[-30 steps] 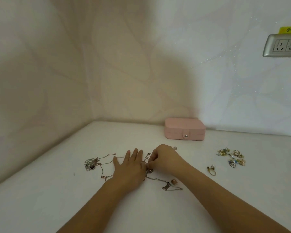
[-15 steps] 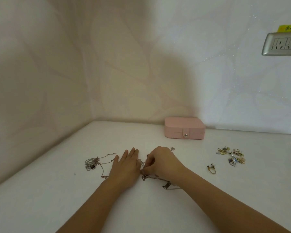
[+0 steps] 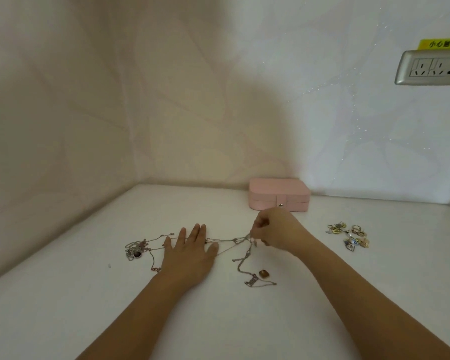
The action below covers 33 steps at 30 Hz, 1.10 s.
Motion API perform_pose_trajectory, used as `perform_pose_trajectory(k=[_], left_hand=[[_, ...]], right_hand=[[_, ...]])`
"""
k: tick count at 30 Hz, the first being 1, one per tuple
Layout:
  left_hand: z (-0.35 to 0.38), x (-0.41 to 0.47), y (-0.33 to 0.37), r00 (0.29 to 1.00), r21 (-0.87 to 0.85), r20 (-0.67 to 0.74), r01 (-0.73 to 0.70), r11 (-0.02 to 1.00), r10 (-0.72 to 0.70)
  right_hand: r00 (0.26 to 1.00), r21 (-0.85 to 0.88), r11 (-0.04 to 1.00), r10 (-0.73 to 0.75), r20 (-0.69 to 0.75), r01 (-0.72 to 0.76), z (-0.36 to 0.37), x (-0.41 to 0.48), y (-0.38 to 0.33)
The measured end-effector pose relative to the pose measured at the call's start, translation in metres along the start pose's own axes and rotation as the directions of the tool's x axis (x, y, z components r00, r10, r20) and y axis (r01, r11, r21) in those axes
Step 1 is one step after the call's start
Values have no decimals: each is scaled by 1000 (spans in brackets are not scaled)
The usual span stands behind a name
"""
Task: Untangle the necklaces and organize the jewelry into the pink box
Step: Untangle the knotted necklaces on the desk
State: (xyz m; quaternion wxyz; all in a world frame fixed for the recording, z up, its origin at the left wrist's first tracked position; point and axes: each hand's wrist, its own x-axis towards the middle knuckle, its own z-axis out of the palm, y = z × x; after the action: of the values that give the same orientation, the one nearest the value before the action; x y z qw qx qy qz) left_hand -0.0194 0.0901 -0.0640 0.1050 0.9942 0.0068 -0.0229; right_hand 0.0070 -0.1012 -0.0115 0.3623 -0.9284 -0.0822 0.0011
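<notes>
Thin tangled necklaces (image 3: 234,242) lie stretched across the white table. My left hand (image 3: 190,252) rests flat with fingers spread, pressing down on the chains. A knotted silver clump (image 3: 135,249) sits left of it. My right hand (image 3: 277,232) pinches a chain end and holds it taut to the right. Below it lie a chain with a lettered pendant (image 3: 252,280) and a small brown stone (image 3: 264,274). The closed pink box (image 3: 279,194) stands at the back by the wall, just beyond my right hand.
A pile of several rings and earrings (image 3: 348,233) lies to the right of my right hand. Walls close off the back and left of the table. A silver socket panel (image 3: 430,70) with a yellow label is on the right wall.
My right hand has pulled a chain rightward and away from my left hand, stretching the necklaces out. The lettered pendant and brown stone are now uncovered. My left hand stayed pressing down.
</notes>
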Motion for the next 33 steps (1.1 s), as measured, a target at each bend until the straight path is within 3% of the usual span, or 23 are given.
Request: perform_pose_trajectory(k=[1,3,5,8,10,12,14,16,18,20,23,29,33], left_hand=[[1,0,0,1000,-11,-1,1,1000,-1],[1,-1,0,1000,-21,1,8,1000,-8],[1,-2,1,1000,-20,-4,18,1000,-18],[0,-4,2,1000,-37,-7,20,999,-21],[0,-5,2,1000,-55,-3,21,998,-21],[-1,-5,1,1000,-86,-21,8,996,-9],[-7,-4,2,995,-318,-94,-62,946,34],[-19,-8,7,980,-649,-192,-172,741,59],[-29,-15,13,974,-843,-193,-227,488,120],[-33,-18,16,957,-916,-179,-247,316,229],[-34,-21,18,955,-950,-197,-242,199,224],[-39,-23,21,963,-941,-267,-268,208,32],[-37,-28,27,894,-808,-448,-406,427,0]], right_hand=[[998,233,970,56,43,-64,-3,0,0],[964,641,723,152,217,-258,-6,0,1],[924,795,472,165,346,-382,-6,3,4],[923,845,370,176,343,-385,4,6,3],[949,872,377,173,265,-312,11,7,0],[973,860,455,108,206,-232,15,6,-4],[985,813,564,4,171,-144,17,1,-9],[987,715,699,-104,123,-15,17,-4,-14],[973,610,782,-216,78,125,17,-8,-19],[957,517,825,-287,32,230,17,-11,-24],[942,451,838,-335,-21,308,16,-16,-27],[932,520,807,-359,54,281,3,-24,-30],[943,463,848,-325,73,257,-3,-25,-29]])
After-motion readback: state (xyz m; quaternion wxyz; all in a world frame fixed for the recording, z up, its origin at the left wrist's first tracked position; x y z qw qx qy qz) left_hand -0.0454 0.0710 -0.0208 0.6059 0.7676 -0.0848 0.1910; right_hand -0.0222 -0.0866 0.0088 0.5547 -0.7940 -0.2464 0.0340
